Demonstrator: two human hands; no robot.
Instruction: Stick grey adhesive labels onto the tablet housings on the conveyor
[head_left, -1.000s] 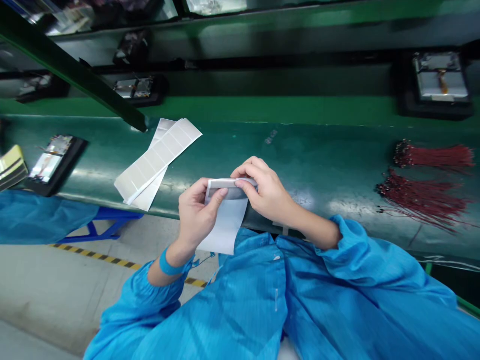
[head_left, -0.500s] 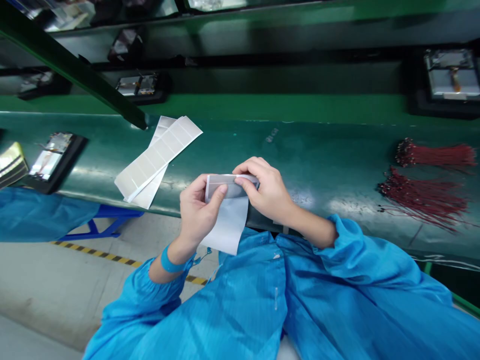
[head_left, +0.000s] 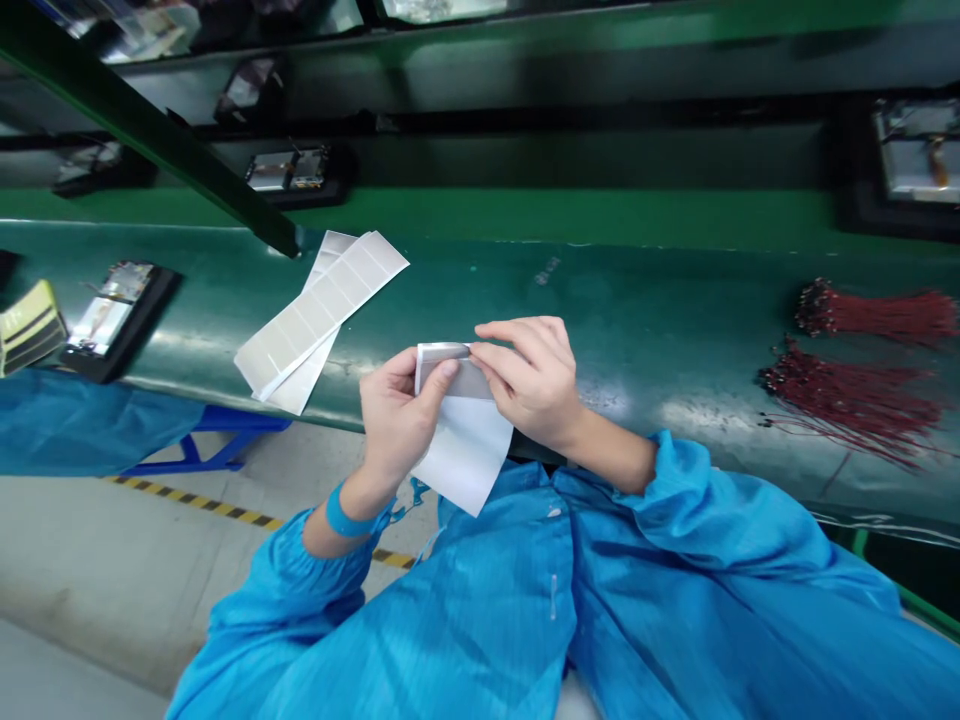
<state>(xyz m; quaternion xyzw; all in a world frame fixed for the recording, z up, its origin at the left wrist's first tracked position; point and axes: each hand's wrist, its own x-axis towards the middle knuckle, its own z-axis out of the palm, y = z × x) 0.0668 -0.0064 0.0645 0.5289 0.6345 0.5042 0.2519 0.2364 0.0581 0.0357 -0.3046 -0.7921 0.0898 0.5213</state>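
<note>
The green counter [head_left: 637,300] carries two label sheets [head_left: 322,310] left of centre. Over its near edge, the left hand [head_left: 394,415] and right hand [head_left: 529,385] grip a third sheet [head_left: 466,450] between closed fingers, top end folded over. Separation appears partial; lower part remains hanging.

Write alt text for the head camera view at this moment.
The person's left hand and right hand hold a white backing sheet with a grey strip along its top, above a green conveyor belt. Pale grey label strips and bundled red wires lie on the belt.
</note>
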